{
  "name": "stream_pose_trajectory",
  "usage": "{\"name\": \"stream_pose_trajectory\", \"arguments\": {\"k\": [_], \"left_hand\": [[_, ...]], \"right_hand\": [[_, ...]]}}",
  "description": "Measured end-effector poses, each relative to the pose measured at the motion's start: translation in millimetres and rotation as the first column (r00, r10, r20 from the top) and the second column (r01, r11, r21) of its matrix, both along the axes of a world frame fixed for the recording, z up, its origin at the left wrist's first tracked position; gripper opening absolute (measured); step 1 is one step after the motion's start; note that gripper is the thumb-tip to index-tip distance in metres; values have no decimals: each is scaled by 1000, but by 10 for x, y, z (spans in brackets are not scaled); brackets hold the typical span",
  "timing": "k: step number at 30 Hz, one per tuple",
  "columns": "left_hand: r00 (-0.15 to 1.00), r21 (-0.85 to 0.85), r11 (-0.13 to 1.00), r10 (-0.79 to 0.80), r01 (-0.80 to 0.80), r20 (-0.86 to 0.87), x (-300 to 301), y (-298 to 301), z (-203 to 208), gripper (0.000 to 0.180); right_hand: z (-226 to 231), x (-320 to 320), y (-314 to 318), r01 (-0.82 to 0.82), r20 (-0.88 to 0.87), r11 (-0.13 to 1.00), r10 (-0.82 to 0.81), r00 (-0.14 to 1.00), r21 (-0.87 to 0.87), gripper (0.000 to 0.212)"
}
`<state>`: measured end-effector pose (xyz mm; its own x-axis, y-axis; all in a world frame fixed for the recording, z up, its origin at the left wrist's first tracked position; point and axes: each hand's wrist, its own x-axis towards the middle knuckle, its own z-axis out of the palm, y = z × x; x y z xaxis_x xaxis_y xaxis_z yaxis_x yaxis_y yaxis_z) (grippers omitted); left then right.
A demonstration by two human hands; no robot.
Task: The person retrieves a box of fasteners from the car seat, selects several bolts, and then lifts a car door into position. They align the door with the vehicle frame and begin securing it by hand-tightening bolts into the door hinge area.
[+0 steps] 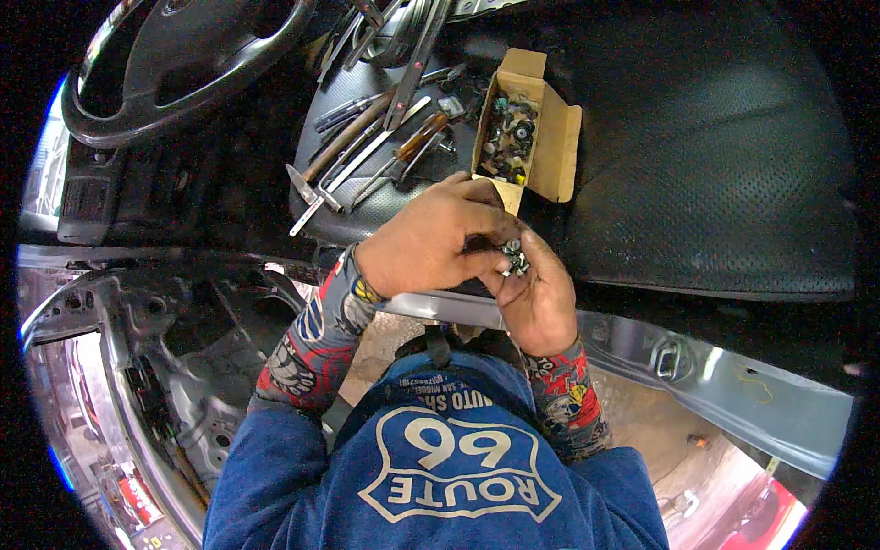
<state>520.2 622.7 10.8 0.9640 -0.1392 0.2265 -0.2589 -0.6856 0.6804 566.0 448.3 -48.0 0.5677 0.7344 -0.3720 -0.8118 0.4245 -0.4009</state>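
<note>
My right hand (543,298) is turned palm up, with its fingers curled around several small shiny metal pieces (515,260), perhaps clips or fasteners. Over them comes my left hand (435,236), back upward, its thumb and fingers closed at the edge of the pile. Whatever sits between its fingertips is hidden. Just beyond both hands, an open cardboard box (561,151) lies on the black seat (697,165). Small dark and metallic parts (510,133), with a bit of yellow among them, fill it.
Left of the box, the seat holds a wooden-handled hammer (344,139), a screwdriver with an amber handle (423,134) and several other metal tools. A steering wheel (188,117) is at the upper left. An opened car door (183,339) stands at the left, and a grey sill (678,357) runs below the seat.
</note>
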Motion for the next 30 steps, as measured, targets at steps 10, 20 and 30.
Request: {"name": "stream_pose_trajectory", "arguments": {"k": [10, 20, 30], "left_hand": [[976, 743, 635, 96, -212, 196, 1234, 637, -437, 19], [996, 885, 460, 77, -73, 42, 1597, 640, -820, 18], [987, 850, 517, 161, -105, 24, 1581, 774, -853, 18]], "right_hand": [[-159, 7, -305, -70, -56, 996, 67, 996, -61, 26], [-139, -8, -509, -1, -107, 992, -13, 994, -125, 28], [-82, 18, -455, -55, -86, 993, 46, 995, -100, 28]]}}
